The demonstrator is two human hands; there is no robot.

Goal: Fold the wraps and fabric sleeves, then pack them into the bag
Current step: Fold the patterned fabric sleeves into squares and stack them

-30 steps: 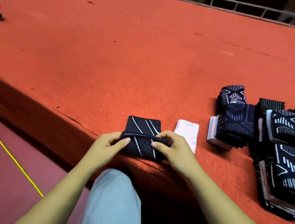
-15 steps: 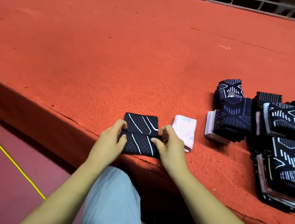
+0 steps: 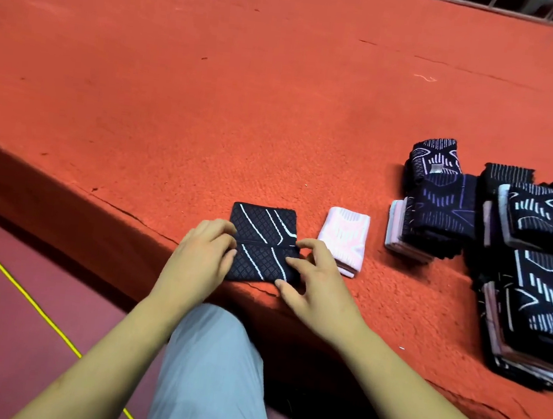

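While flat, sleeve (image 3: 266,228) against left hand (image 3: 202,259)

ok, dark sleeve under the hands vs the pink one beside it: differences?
Colour: the dark sleeve is black with white lines; the pink sleeve is pale pink.
Contact: the left hand and right hand touch the dark sleeve; the pink sleeve lies untouched.
Size: the dark sleeve looks wider than the pink sleeve.
Both lie flat on the red surface, apart.
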